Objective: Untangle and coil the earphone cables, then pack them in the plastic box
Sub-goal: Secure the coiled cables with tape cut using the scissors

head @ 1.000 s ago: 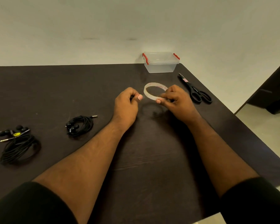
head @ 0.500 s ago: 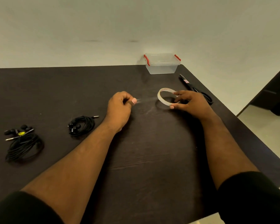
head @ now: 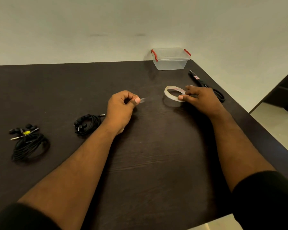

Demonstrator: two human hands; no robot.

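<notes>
Two coiled black earphone cables lie on the dark table: a small bundle (head: 87, 123) just left of my left wrist and a larger coil (head: 29, 144) with a yellow tag at the far left. My left hand (head: 121, 108) pinches the free end of a clear tape strip (head: 144, 100). My right hand (head: 200, 98) grips the tape roll (head: 170, 95), held tilted just above the table. The strip stretches between both hands. A clear plastic box (head: 171, 61) with red latches and its lid on stands at the back.
Black scissors (head: 206, 85) lie beyond my right hand near the table's right edge. The table's right edge (head: 249, 113) runs diagonally and drops to a pale floor. A plain wall rises behind the table.
My hands have moved apart: the right hand carried the roll to the right, the left hand drew left, and a strip of tape has been pulled out between them.
</notes>
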